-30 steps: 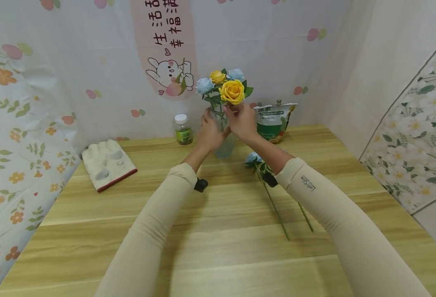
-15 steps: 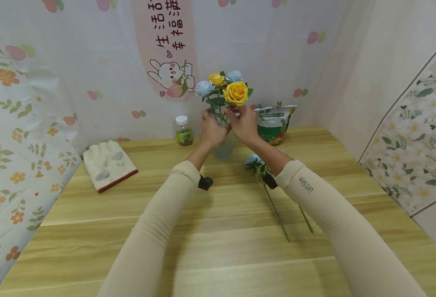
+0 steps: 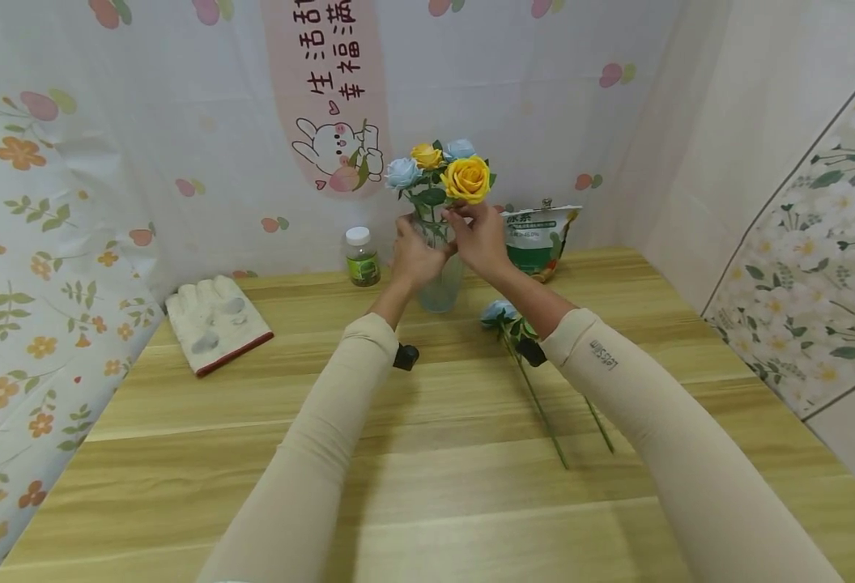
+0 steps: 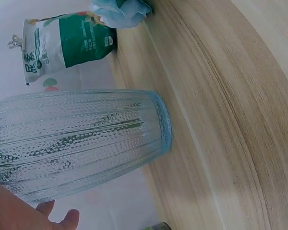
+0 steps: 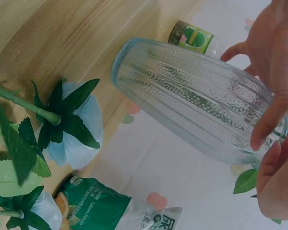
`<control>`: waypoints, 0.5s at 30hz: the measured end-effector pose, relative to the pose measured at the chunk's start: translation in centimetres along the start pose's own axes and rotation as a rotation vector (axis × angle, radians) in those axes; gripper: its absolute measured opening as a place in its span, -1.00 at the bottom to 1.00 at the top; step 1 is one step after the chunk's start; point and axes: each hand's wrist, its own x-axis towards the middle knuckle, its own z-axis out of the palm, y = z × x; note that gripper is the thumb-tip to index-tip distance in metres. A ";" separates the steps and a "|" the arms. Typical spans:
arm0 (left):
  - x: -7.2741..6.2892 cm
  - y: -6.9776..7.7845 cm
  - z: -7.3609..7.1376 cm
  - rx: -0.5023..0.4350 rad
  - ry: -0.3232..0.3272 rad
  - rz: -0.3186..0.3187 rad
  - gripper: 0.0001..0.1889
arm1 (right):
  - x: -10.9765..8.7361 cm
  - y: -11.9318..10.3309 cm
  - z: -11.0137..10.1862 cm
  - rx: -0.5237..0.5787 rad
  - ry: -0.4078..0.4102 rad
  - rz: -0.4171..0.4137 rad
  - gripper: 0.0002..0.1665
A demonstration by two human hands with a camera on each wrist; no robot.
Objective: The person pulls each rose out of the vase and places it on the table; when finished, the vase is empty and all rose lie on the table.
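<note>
A ribbed clear glass vase [image 3: 440, 293] stands upright toward the back of the table. My left hand [image 3: 416, 261] grips it near the top, its thumb and fingers around the glass in the right wrist view. Blue and yellow artificial roses rise from the vase's mouth. At the rim my right hand [image 3: 482, 241] pinches the stem of the large yellow rose [image 3: 467, 180]; the fingers hide most of that stem. A smaller yellow rose [image 3: 426, 155] and a light blue rose [image 3: 402, 173] are beside it. Green stems show blurred through the glass [image 4: 77, 139].
Blue roses [image 3: 499, 311] with long stems lie under my right forearm. A green-and-white pouch [image 3: 535, 240] with a clip stands right of the vase, and a white-capped jar [image 3: 361, 257] stands left. A cream glove [image 3: 216, 322] lies at the table's left.
The large yellow rose has shifted slightly to the right. Both hands keep their places at the vase, and the left forearm has swung a little to the right.
</note>
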 end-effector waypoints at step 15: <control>-0.1 0.2 -0.4 -0.033 -0.057 0.003 0.02 | -1.3 -2.4 -2.5 0.132 0.018 -0.056 -0.65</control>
